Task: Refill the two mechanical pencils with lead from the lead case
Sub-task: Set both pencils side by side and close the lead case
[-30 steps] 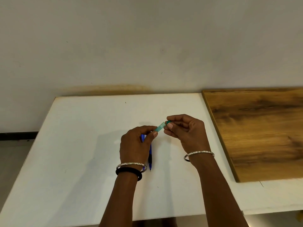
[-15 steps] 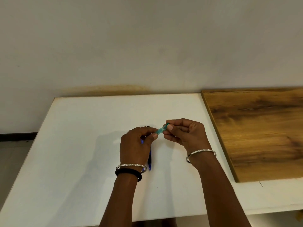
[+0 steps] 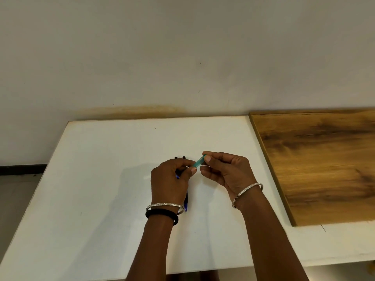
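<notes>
White surface (image 3: 101,199) runs up to a pale wall, with a wooden board (image 3: 316,163) lying on its right side. Both hands meet above the middle of the surface. The left hand (image 3: 170,179) is closed around the two pencils (image 3: 185,203), whose blue tips stick out near the wrist and whose dark ends show past the knuckles. Its thumb and forefinger also pinch the lower end of a small green lead case (image 3: 199,161). The right hand (image 3: 223,171) pinches the upper end of the same case, which is tilted between the two hands.
</notes>
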